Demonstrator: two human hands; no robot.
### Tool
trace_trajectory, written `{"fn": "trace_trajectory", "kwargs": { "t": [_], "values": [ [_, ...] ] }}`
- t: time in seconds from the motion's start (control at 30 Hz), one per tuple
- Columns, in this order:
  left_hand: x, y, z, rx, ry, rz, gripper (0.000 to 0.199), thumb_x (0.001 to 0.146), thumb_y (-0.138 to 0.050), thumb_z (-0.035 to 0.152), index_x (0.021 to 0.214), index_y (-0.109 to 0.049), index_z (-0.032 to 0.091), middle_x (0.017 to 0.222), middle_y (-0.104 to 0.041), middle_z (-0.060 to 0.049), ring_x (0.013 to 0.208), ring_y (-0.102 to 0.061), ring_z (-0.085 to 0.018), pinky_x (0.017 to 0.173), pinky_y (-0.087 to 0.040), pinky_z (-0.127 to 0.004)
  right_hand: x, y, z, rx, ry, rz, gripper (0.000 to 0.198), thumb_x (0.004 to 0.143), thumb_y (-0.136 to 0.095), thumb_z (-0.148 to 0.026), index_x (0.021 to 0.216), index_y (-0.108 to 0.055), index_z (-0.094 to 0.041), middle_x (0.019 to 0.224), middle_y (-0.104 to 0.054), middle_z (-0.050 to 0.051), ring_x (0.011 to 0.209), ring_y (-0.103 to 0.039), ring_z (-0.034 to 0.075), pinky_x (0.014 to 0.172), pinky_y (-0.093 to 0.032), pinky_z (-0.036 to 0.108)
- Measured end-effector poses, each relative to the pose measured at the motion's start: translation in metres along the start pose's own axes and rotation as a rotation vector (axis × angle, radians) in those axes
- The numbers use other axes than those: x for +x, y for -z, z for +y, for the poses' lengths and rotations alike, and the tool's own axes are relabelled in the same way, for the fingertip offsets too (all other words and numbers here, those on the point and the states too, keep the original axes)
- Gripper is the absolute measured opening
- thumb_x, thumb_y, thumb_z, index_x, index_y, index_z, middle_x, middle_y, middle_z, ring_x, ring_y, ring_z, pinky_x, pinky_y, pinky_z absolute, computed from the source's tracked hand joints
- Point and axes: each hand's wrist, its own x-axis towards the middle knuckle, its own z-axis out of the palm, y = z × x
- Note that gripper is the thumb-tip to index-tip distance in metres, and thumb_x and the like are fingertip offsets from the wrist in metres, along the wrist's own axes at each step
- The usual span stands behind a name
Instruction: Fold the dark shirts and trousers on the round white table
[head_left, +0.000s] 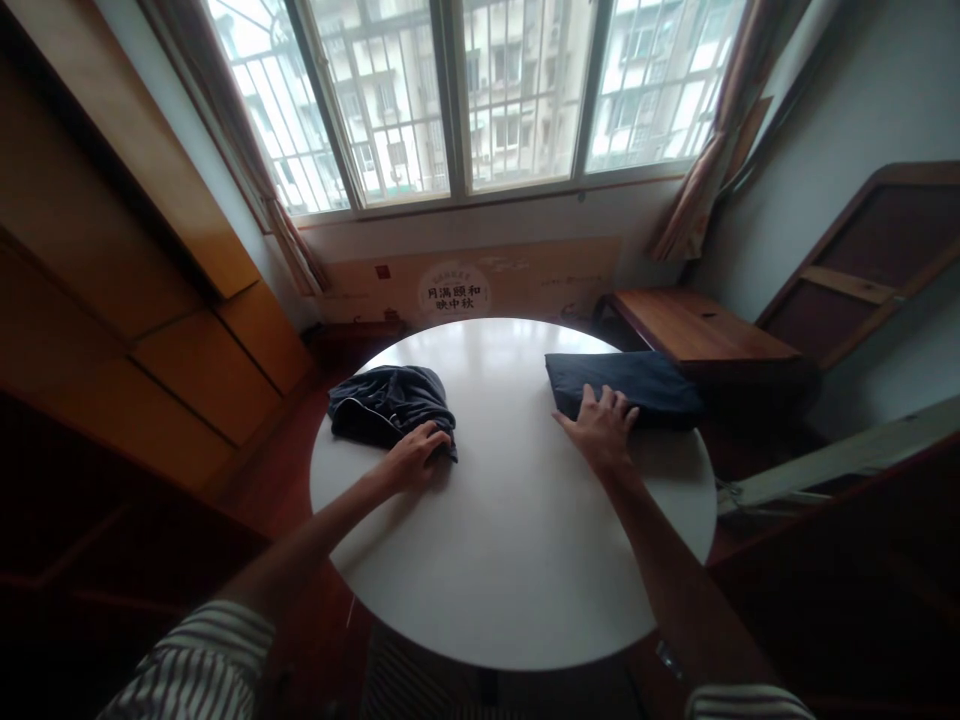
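On the left of the round white table lies a crumpled dark garment with a thin pale line of trim or a zipper along one part. My left hand has its fingers curled over the near right corner of that garment; the fingertips are partly hidden. A neatly folded dark blue cloth rests at the table's right side, its far right end by the rim. Across its near left edge my right hand lies with fingers spread, touching the cloth from above.
A barred window and a printed banner are behind the table. To the right stand a low wooden table and a leaning wooden-framed panel. Wooden cabinets line the left.
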Motion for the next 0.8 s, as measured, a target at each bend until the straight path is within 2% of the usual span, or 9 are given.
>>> {"fn": "trace_trajectory", "kwargs": {
  "t": [0.13,0.27,0.4,0.47,0.53,0.6,0.67,0.73,0.8],
  "values": [
    [0.003,0.009,0.013,0.04,0.068,-0.008,0.016,0.081,-0.068,0.031,0.095,-0.068,0.022,0.092,-0.063,-0.007,0.087,-0.063,-0.022,0.082,-0.048,-0.03,0.004,-0.007,0.009,0.049,-0.042,-0.051,0.03,0.092,-0.057,-0.035,0.11,-0.07,-0.015,0.124,-0.063,0.023,0.118,-0.05,0.041,0.094,-0.038,0.063],
    [0.013,0.026,0.018,0.025,0.21,0.021,0.023,0.086,-0.066,0.043,0.097,-0.069,0.023,0.079,-0.065,-0.004,0.071,-0.062,-0.019,0.069,-0.044,-0.026,0.01,0.0,0.003,0.29,-0.006,0.014,0.038,0.099,-0.043,-0.039,0.105,-0.071,-0.014,0.108,-0.07,0.02,0.107,-0.06,0.035,0.094,-0.044,0.056],
    [0.038,0.042,0.012,-0.009,0.262,0.286,0.033,0.1,-0.045,0.04,0.116,-0.065,0.019,0.099,-0.067,-0.008,0.082,-0.064,-0.019,0.073,-0.046,-0.027,-0.002,0.008,-0.021,0.669,0.284,0.019,0.041,0.099,-0.042,-0.045,0.109,-0.071,-0.017,0.103,-0.071,0.016,0.098,-0.066,0.028,0.089,-0.052,0.043],
    [0.053,0.047,0.009,-0.044,0.27,0.483,0.038,0.103,-0.034,0.037,0.12,-0.062,0.016,0.11,-0.066,-0.012,0.093,-0.063,-0.02,0.082,-0.048,-0.029,-0.016,0.009,-0.038,0.771,0.473,-0.153,0.037,0.095,-0.05,-0.048,0.104,-0.072,-0.019,0.096,-0.071,0.012,0.09,-0.067,0.025,0.081,-0.054,0.038],
    [0.066,0.046,0.009,-0.087,0.268,0.582,0.041,0.105,-0.029,0.036,0.12,-0.062,0.015,0.111,-0.065,-0.012,0.098,-0.063,-0.02,0.089,-0.048,-0.031,-0.029,0.008,-0.051,0.806,0.582,-0.33,0.035,0.09,-0.058,-0.051,0.097,-0.074,-0.02,0.086,-0.071,0.008,0.08,-0.066,0.023,0.073,-0.054,0.034],
    [0.072,0.037,0.014,-0.106,0.19,0.451,0.042,0.104,-0.031,0.038,0.121,-0.063,0.017,0.112,-0.067,-0.011,0.102,-0.063,-0.021,0.095,-0.048,-0.033,-0.036,0.006,-0.058,0.811,0.607,-0.408,0.035,0.088,-0.06,-0.052,0.089,-0.074,-0.02,0.08,-0.071,0.006,0.072,-0.065,0.02,0.067,-0.052,0.03],
    [0.071,0.022,0.024,-0.08,0.056,0.158,0.041,0.101,-0.04,0.044,0.125,-0.063,0.019,0.119,-0.067,-0.011,0.111,-0.062,-0.023,0.103,-0.045,-0.037,-0.034,0.005,-0.056,0.804,0.558,-0.403,0.037,0.09,-0.058,-0.051,0.08,-0.072,-0.019,0.073,-0.07,0.006,0.065,-0.063,0.018,0.063,-0.05,0.028],
    [0.065,0.006,0.036,-0.021,-0.03,-0.1,0.045,0.097,-0.05,0.049,0.129,-0.063,0.02,0.127,-0.065,-0.012,0.12,-0.059,-0.026,0.111,-0.037,-0.045,-0.027,0.004,-0.05,0.787,0.404,-0.352,0.04,0.093,-0.052,-0.048,0.073,-0.069,-0.017,0.066,-0.067,0.006,0.059,-0.06,0.017,0.06,-0.046,0.027],
    [0.058,-0.007,0.045,0.042,-0.055,-0.221,0.048,0.094,-0.054,0.051,0.131,-0.062,0.021,0.133,-0.063,-0.013,0.126,-0.056,-0.029,0.117,-0.028,-0.052,-0.019,0.004,-0.044,0.767,0.198,-0.274,0.044,0.096,-0.046,-0.045,0.067,-0.065,-0.017,0.06,-0.065,0.005,0.055,-0.058,0.016,0.058,-0.043,0.027]
  ]
}}
